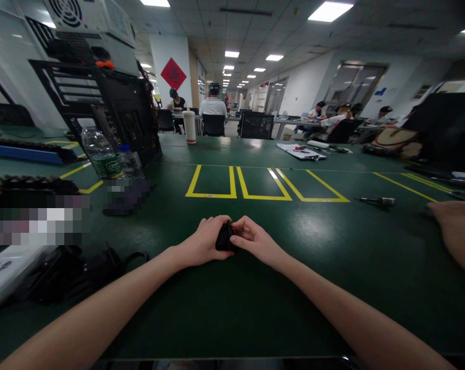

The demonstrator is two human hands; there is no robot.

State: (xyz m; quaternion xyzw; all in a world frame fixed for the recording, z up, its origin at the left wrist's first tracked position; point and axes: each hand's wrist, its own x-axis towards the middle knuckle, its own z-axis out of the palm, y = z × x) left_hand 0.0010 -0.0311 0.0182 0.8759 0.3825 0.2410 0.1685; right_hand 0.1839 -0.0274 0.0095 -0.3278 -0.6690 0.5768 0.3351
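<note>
Both my hands meet low on the green table (pixel 333 257), in front of me. My left hand (pixel 204 241) and my right hand (pixel 254 240) are curled round a small black object (pixel 224 237) held between them. Their fingers are closed on it from both sides, just above or on the table surface. What the object is, I cannot make out; most of it is hidden by my fingers.
Yellow taped boxes (pixel 255 183) mark the table beyond my hands. Two water bottles (pixel 101 154) and an open computer case (pixel 112 103) stand at the left. Black cables (pixel 82 270) lie near left. A screwdriver (pixel 379 201) and another person's arm (pixel 458 226) are at the right.
</note>
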